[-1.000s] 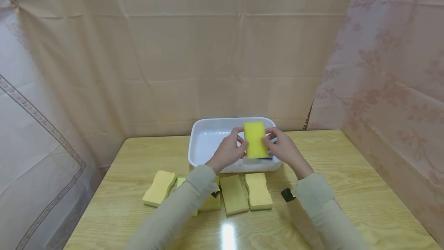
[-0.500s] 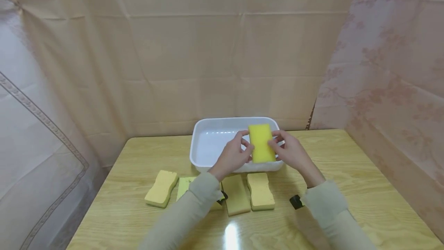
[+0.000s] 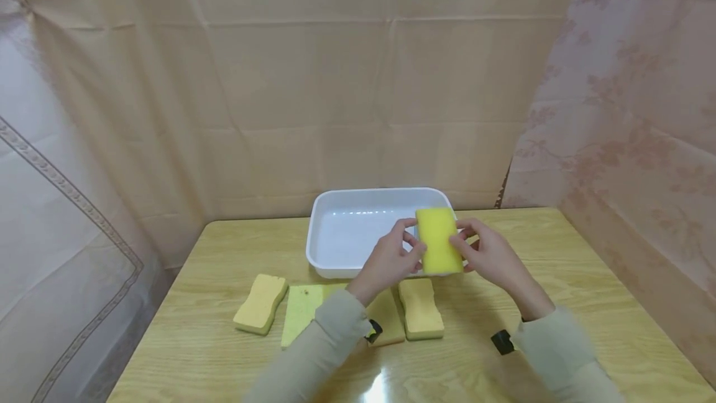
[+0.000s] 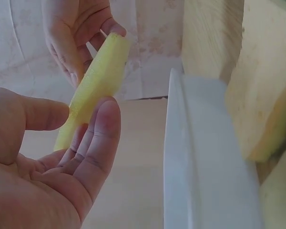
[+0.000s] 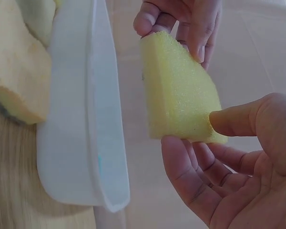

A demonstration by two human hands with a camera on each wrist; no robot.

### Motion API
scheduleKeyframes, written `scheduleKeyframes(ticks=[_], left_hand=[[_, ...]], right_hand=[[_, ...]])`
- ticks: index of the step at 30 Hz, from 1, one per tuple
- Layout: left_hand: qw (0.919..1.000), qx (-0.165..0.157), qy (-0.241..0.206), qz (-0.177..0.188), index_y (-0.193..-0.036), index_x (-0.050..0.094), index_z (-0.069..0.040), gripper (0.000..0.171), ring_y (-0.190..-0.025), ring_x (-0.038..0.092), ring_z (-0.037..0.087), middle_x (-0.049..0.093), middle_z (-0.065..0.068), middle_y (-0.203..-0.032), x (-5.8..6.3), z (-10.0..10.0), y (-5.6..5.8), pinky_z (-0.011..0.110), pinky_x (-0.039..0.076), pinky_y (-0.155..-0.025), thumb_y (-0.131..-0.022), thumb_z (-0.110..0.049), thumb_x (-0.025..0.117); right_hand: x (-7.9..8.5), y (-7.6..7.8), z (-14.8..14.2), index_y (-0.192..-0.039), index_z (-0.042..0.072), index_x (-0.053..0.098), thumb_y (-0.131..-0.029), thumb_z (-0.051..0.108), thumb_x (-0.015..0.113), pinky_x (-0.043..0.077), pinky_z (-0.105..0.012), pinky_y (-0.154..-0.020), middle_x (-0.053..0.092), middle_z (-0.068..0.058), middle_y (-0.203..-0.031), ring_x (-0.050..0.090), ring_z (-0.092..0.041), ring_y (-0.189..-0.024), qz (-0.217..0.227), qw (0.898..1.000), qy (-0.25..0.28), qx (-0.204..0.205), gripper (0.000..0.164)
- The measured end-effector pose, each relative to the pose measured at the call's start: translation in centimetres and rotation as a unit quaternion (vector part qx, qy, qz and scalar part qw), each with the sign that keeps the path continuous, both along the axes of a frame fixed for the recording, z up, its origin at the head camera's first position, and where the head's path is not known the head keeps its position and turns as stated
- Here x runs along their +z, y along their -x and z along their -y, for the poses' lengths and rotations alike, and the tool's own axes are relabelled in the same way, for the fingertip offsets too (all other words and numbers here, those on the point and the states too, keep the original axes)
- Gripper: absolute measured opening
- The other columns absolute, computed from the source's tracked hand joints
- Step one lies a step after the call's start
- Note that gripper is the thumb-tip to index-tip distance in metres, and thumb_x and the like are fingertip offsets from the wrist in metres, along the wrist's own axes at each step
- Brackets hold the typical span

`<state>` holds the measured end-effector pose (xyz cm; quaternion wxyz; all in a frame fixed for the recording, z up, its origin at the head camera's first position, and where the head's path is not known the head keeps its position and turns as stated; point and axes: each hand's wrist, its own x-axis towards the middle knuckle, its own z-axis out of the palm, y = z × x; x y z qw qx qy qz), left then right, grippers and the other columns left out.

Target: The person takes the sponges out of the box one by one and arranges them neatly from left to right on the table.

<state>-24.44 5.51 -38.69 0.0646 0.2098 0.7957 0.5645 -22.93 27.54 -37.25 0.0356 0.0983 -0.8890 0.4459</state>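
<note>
A bright yellow sponge (image 3: 438,240) is held up between my two hands, over the right front of a white plastic basin (image 3: 335,266). My left hand (image 3: 391,259) pinches its left edge between thumb and fingers. On the opposite edge, my right hand (image 3: 492,255) pinches it the same way. In the left wrist view the sponge (image 4: 97,78) appears nearly edge-on, with the thumb on one face and fingertips on the other. The right wrist view shows the sponge (image 5: 183,90) raised beside the basin (image 5: 69,109), with its broad face and one side visible.
Several paler sponges lie in a row before the basin: a wavy-sided one (image 3: 260,303) at left, a flat one (image 3: 302,310) partly under my left sleeve, and another wavy one (image 3: 421,308) at right. A beige cloth (image 3: 358,98) hangs behind the wooden table (image 3: 240,247).
Both hands have carried the yellow sponge to the right and slightly toward me. With the left forearm shifted right, more of the flat pale sponge shows. The basin stays put.
</note>
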Motion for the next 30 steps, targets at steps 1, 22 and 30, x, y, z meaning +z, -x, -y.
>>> scheduleKeyframes(ticks=[1,22,30], left_hand=[[1.0,-0.002,-0.005,0.003,-0.15,0.041,-0.009,0.053,-0.071,0.07,0.017,0.063,0.002,-0.103,-0.1,-0.1,-0.1,0.028,0.059,-0.065,-0.102,-0.018,0.061],[0.999,0.005,0.045,-0.001,-0.151,0.043,-0.01,0.053,-0.07,0.067,0.011,0.065,-0.006,-0.097,-2.9,-3.0,-1.3,0.025,0.054,-0.06,-0.102,-0.019,0.06],[0.9932,-0.012,0.109,-0.038,-0.15,0.045,-0.006,0.053,-0.054,0.056,0.005,0.071,-0.004,-0.099,-3.4,-3.5,-1.9,0.022,0.05,-0.05,-0.101,-0.018,0.06]], right_hand=[[0.0,-0.1,-0.1,-0.136,-0.005,0.051,-0.103,0.021,0.06,0.06,-0.033,-0.059,0.06,-0.019,-0.108,0.066,-0.022,-0.075,-0.001,1.0,0.0,0.001,0.042],[-2.4,-2.1,-2.3,-0.133,-0.01,0.048,-0.102,0.015,0.062,0.06,-0.036,-0.055,0.06,-0.019,-0.105,0.064,-0.02,-0.067,0.018,1.0,-0.025,0.002,0.042],[-3.1,-2.9,-3.1,-0.133,-0.012,0.048,-0.103,0.017,0.061,0.059,-0.034,-0.054,0.061,-0.019,-0.105,0.064,-0.02,-0.067,0.044,0.999,-0.022,0.003,0.043]])
